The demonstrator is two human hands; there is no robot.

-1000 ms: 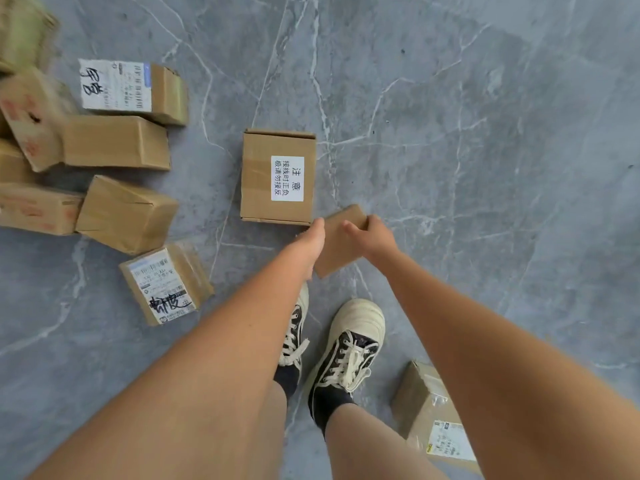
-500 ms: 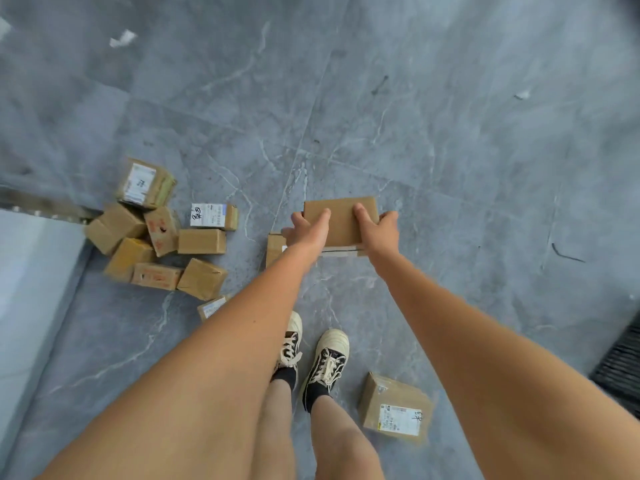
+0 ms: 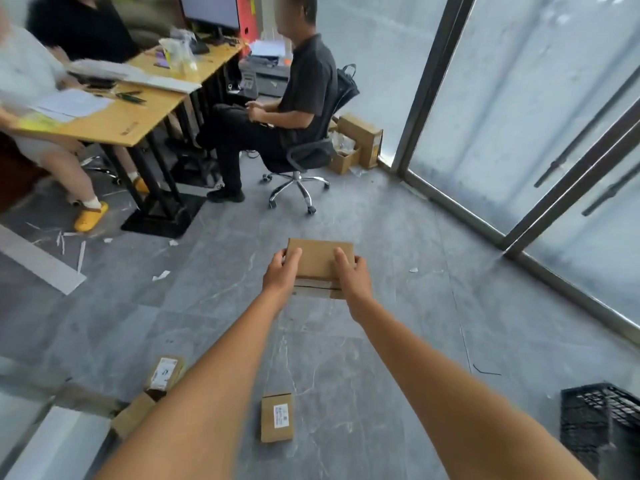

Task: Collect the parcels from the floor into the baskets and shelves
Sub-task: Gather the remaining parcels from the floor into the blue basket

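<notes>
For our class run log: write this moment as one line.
parcel: held off floor | left hand: gripping | right hand: gripping | black crate: lower right

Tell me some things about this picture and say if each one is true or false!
1. Both hands hold the same cardboard parcel. True: the left hand and the right hand each have a grip on one side of it.
2. The parcel is lying on the floor. False: it is held up in the air.
3. A black crate sits on the floor at the lower right. True.
4. The floor has no other boxes left on it. False: a small labelled box lies between the arms, and another labelled box lies farther left.
5. The person in the office chair is standing. False: that person is sitting.
</notes>
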